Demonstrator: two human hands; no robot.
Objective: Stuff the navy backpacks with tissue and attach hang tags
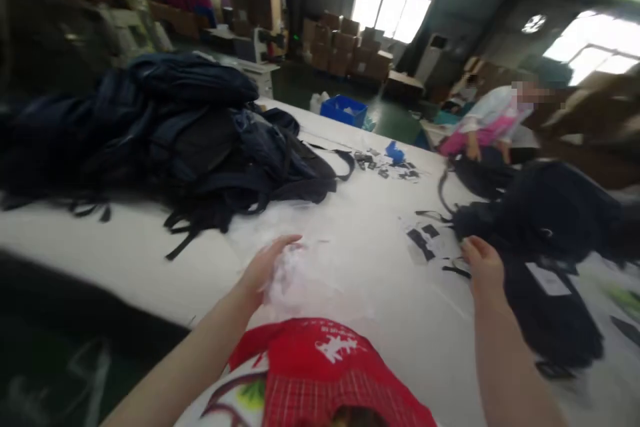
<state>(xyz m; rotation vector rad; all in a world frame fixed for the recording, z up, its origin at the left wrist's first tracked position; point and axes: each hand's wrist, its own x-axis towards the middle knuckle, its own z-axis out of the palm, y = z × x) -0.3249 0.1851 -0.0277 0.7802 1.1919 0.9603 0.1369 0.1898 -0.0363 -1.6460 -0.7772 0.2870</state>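
Crumpled clear plastic [287, 273] lies on the white table in front of me. My left hand [263, 270] curves around its left side, fingers bent over it. Farther right, my right hand [483, 263] is closed in a pinch at the edge of a dark backpack [545, 307]; whatever sits between the fingertips is too small to make out. A white paper tag [549, 279] lies on that backpack. Just left of my right hand are small black pieces [421, 243] on clear plastic, and a short black strap [456, 271] is close to the wrist.
A heap of dark backpacks [200, 140] covers the table's left side. Scattered small black pieces [367, 160] and a blue item [395, 152] lie farther back. Across the table, a person [493, 120] handles another dark bag [485, 170]. Beyond the far edge is a blue bin [344, 111].
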